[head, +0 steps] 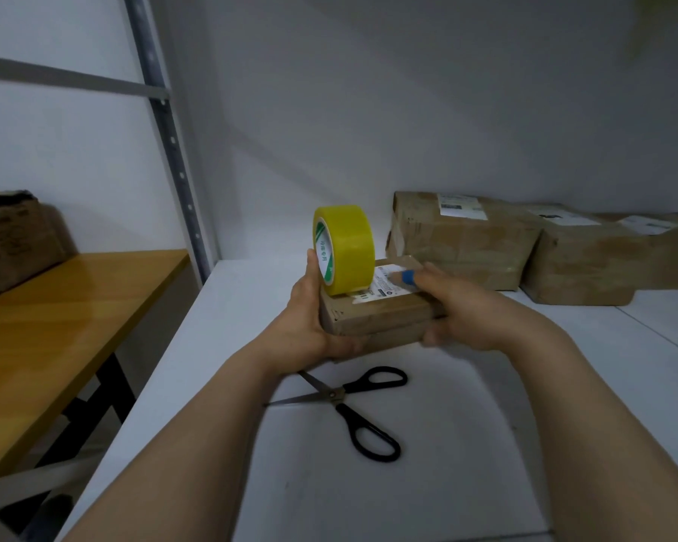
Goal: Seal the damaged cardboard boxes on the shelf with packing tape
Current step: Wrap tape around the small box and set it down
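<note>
A small flat cardboard box point(384, 316) with a white label is held just above the white shelf point(251, 307). My left hand point(308, 318) grips the box's left end, its thumb against a roll of yellow packing tape point(345, 248) that stands on edge on top of the box. My right hand point(466, 311) holds the box's right end, one finger with a blue tip stretched over the label. Black-handled scissors point(353, 404) lie open on the shelf just below the box.
Three larger crumpled cardboard boxes point(458, 244) point(580, 264) point(666, 244) with labels sit along the back right of the shelf. A metal shelf post point(173, 150) rises at the left. Beyond it stands a wooden table point(55, 322) with a dark box point(12, 240).
</note>
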Demonstrator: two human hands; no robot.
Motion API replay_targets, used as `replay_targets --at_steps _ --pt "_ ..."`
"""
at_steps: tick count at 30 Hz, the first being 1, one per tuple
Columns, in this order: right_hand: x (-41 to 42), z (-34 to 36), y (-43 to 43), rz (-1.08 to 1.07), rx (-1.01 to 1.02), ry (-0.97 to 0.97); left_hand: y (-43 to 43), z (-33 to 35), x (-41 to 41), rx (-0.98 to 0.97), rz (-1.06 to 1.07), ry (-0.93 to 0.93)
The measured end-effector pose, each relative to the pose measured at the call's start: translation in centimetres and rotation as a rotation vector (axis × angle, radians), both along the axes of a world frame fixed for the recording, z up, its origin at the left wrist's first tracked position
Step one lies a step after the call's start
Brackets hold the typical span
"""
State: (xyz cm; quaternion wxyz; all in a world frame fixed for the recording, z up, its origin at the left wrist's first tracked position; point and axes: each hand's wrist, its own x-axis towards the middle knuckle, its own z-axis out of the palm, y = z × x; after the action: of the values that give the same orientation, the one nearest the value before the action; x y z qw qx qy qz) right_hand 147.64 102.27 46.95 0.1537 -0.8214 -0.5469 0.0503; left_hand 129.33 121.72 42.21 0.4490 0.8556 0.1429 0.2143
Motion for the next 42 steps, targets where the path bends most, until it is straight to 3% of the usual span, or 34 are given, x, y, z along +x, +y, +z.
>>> replay_targets --at_steps 5,12,22,32,42 --pt "1.3 -0.6 -0.7 -0.077 0.2 0.206 0.0 0.2 0.0 0.006 -0.004 0.027" --pt "1.5 0.0 -1.0 -0.025 0.167 0.221 0.4 0.2 0.1 0.052 -0.02 0.062" --pt "1.1 -0.2 -0.3 -0.081 0.135 0.174 -0.3 0.5 0.1 0.082 0.019 0.062" --pt "-0.3 -0.1 0.8 0.015 0.145 0.075 -0.3 0.5 0.2 0.104 0.018 0.097" --pt "-0.1 0.3 0.9 0.03 0.107 0.086 -1.9 -0.6 1.2 0.058 0.13 -0.032"
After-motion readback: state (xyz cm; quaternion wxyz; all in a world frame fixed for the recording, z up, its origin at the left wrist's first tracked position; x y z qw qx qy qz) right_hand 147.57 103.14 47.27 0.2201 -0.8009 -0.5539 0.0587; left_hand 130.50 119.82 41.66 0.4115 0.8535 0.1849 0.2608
